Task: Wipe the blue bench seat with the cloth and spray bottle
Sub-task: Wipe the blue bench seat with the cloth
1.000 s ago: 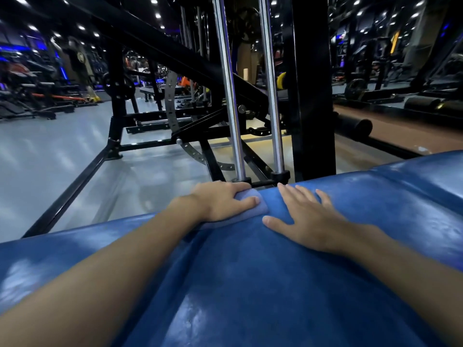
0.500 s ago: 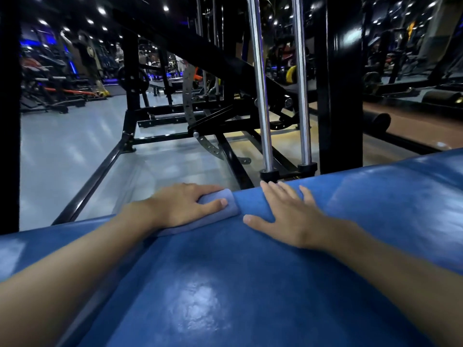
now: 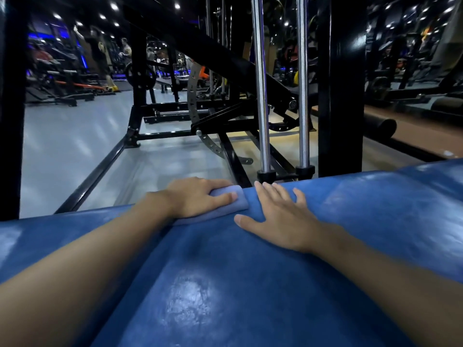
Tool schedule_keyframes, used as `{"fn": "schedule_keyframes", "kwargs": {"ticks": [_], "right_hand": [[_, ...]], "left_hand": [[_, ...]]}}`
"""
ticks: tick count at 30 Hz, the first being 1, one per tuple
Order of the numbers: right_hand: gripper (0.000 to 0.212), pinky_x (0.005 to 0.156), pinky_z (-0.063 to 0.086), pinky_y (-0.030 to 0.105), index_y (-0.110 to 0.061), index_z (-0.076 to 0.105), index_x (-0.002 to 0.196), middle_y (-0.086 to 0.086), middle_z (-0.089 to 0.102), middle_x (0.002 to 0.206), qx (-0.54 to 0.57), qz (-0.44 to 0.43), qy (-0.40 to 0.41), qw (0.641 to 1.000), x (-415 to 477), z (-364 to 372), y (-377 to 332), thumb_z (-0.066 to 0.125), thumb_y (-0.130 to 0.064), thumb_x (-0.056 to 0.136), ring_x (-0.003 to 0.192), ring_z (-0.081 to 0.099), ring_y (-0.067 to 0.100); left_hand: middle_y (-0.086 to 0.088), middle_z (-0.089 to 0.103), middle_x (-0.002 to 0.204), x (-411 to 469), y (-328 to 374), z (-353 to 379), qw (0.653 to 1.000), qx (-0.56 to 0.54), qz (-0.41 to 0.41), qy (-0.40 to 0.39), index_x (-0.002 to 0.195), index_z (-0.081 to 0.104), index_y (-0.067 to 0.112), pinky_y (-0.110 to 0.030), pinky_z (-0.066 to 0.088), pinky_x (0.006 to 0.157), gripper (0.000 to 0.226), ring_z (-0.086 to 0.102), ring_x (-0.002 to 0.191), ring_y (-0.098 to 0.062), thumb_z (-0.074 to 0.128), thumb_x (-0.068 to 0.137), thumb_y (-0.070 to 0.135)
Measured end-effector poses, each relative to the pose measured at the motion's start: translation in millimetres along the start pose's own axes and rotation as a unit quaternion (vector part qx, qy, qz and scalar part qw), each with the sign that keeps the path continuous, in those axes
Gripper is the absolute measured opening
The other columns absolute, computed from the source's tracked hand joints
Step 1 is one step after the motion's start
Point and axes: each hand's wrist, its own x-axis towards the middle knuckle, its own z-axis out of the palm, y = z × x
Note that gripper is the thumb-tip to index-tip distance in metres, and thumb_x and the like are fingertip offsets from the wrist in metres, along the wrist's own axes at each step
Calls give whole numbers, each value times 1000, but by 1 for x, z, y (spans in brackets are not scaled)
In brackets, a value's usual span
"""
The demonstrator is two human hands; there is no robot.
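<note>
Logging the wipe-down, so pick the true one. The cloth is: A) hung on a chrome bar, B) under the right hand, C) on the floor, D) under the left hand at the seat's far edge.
D: the left hand holds the cloth on the far edge of the blue bench seat; the right hand lies flat on the bare seat.

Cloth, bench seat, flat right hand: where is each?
cloth [image 3: 241, 203], head view, its uncovered right end
bench seat [image 3: 225, 284], head view, glossy top near the camera
right hand [image 3: 280, 221], head view, back of the hand

Dim gym, ceiling spotlights, glare on blue seat, edges warped
</note>
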Motion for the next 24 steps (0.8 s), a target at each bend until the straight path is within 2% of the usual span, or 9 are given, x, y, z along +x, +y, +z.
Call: {"fn": "schedule_keyframes", "kwargs": {"ticks": [5,9,12,14,16,19,24], "right_hand": [[99,118,-6,52,-23,-5,154,-5,-1,164,14,4,-8,1000,1,-1,3,23,-83,81,149,-7,12],[93,118,-6,52,-31,3,154,-3,0,164,8,3,-14,1000,0,-2,2,19,-84,79,149,-8,13],[89,116,-8,56,-33,7,154,1,-3,164,-34,19,-35,999,1,-5,-3,17,-82,81,149,-12,17],[89,116,-9,57,-26,5,154,4,-7,164,-55,22,-22,998,3,-8,-15,21,-78,85,149,-16,19],[89,118,-8,53,-21,1,155,2,-6,164,-11,7,-6,1000,2,-8,-36,26,-75,88,149,-14,16],[94,119,-5,49,-21,0,154,-6,1,163,26,-16,-19,999,-1,3,-60,26,-78,84,149,-8,10],[104,120,-5,44,-26,-1,155,-9,-3,163,2,9,-30,1000,6,9,-55,18,-87,74,148,-9,5]], "left_hand": [[13,54,141,-25,-40,-5,1000,-1,-29,0,137,36,60,-36,36,103,56,49,129,-18,27,86,80],[12,54,140,-41,-57,-9,999,-2,-52,3,136,38,59,-31,33,93,52,49,129,-19,28,88,77],[10,56,138,-35,-41,-10,999,17,-38,14,136,42,52,-32,33,88,50,50,126,-20,30,92,72],[8,55,140,-27,-28,-6,999,25,-15,18,137,42,50,-33,35,91,50,50,127,-21,30,93,70],[7,54,142,-23,-26,-4,1000,15,-1,18,139,39,51,-37,37,100,52,49,129,-21,30,92,72],[10,53,142,-28,-38,-4,1000,-1,10,9,139,36,55,-40,36,104,54,48,129,-19,29,89,75],[14,47,147,-47,-77,-8,1000,0,6,1,141,32,58,-38,35,106,56,44,134,-17,30,88,77]]}}
